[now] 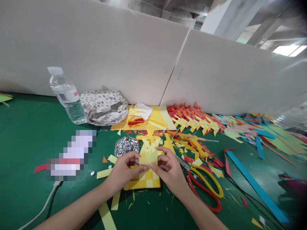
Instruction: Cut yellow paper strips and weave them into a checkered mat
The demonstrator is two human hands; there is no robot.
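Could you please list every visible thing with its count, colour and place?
Woven piece: 1, yellow and pale yellow, front centre
Scissors: 1, red-yellow handles, right of piece
Probable glue gun: 1, yellow, beyond scissors
Googly eyes: many, mostly white, left of centre
Tassels: uncounted, red and yellow, back centre
Sheets: some, yellow, under tassels
Woven shapes: many, mostly red, orange, yellow, back right
Long strip: 1, blue, right
Scraps: many, mixed, scattered
Bottle: 1, clear, back left
Cloth bag: 1, white-grey, beside bottle
Blurred object: 1, pale, left
Cables: 2, white left, black right
Partition: 1, whitish, back
Table: 1, green, underneath
Left hand: 1, bare, on piece
Right hand: 1, bare, on piece
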